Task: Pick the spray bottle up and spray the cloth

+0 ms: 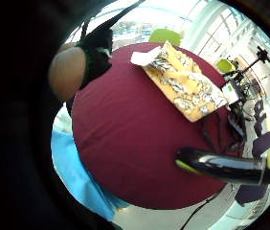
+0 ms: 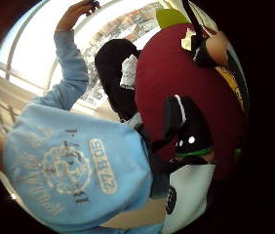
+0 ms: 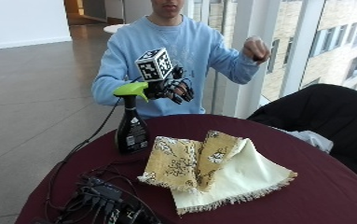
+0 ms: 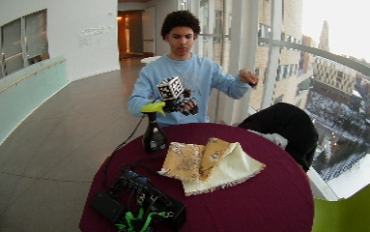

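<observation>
overhead, right hand (image 3: 177, 89) fingers loosely curled, holding nothing; spray bottle (image 3: 131, 122) upright beside cloth (image 3: 212, 168).

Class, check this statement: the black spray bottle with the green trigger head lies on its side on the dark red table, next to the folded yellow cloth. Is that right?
Not quite. The spray bottle does not lie on its side: it stands upright on the dark red table, as the outside view shows. The rest holds: it is black with a green trigger head and stands next to the folded yellow cloth.
</observation>
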